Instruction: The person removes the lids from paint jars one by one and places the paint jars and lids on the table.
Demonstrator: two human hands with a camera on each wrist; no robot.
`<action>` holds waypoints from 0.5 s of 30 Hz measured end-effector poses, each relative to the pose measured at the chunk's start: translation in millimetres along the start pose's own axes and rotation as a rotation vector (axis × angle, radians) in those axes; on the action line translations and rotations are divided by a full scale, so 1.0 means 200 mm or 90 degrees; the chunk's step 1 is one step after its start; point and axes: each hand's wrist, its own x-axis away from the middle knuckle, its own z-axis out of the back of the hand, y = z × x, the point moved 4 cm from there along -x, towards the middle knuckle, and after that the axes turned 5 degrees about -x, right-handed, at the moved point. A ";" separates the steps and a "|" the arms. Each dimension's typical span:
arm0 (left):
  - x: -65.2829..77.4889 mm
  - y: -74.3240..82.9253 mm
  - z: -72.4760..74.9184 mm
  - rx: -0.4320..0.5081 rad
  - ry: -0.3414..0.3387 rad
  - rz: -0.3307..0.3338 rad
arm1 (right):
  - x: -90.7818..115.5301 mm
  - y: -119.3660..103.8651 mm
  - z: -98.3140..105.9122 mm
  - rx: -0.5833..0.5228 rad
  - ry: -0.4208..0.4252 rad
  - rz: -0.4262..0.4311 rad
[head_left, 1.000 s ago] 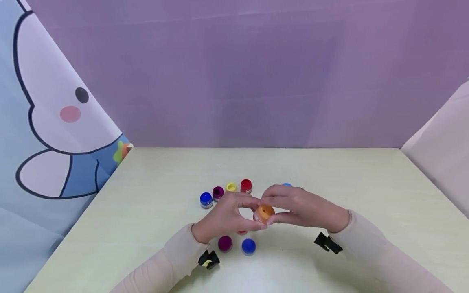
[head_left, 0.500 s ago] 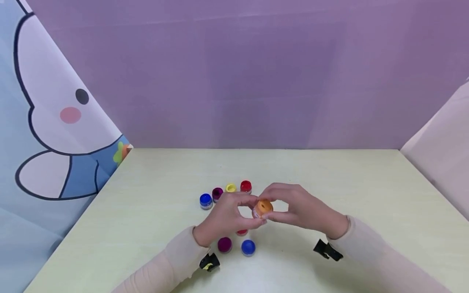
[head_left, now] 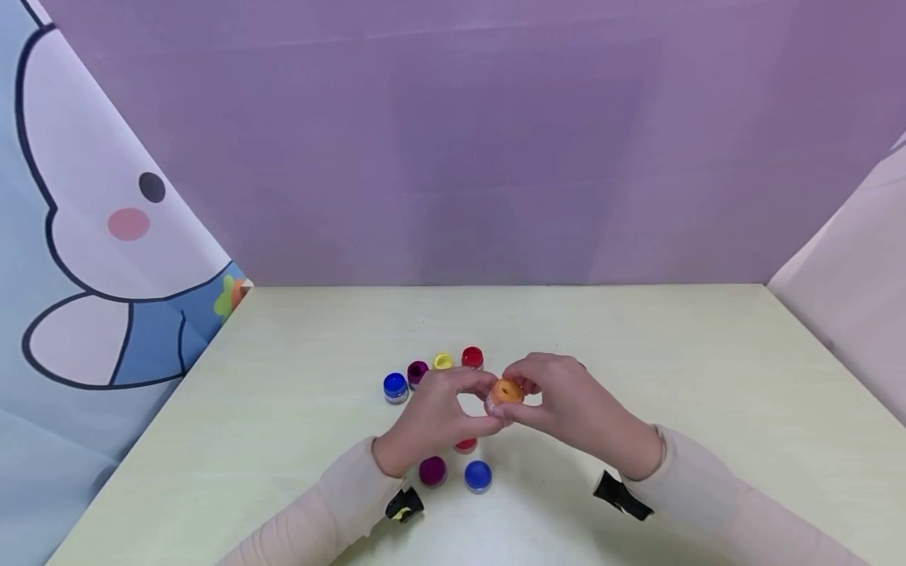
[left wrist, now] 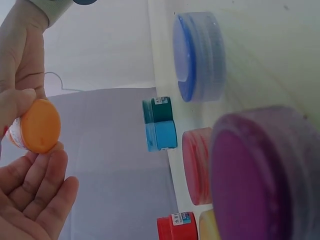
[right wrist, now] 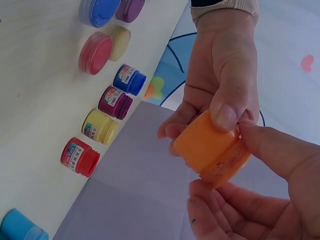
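Observation:
Above the table, both hands hold one small orange paint jar [head_left: 505,393] between them. A dark spot marks its orange top in the head view, and part of a label [left wrist: 16,132] shows on its side in the left wrist view. My left hand [head_left: 446,413] pinches the jar from the left between thumb and fingers. From the right, my right hand [head_left: 562,397] grips it, thumb in front and fingertips curled behind. The right wrist view shows paint specks on the jar's lower band, with both thumbs against the jar.
Behind the hands stand small blue [head_left: 395,387], purple [head_left: 418,373], yellow [head_left: 443,362] and red [head_left: 472,358] paint jars. Shallow purple [head_left: 432,472], blue [head_left: 477,475] and red [head_left: 465,446] lids lie nearer. Green [left wrist: 159,109] and light blue [left wrist: 161,136] jars stand together.
The right hand has shifted its hold, its fingers now curling round the jar's far side. The jar has risen slightly up and left in view. The left hand stays nearly still.

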 end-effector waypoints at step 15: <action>0.01 0.00 -0.02 -0.017 0.021 -0.011 | -0.01 -0.01 -0.01 0.022 -0.034 -0.023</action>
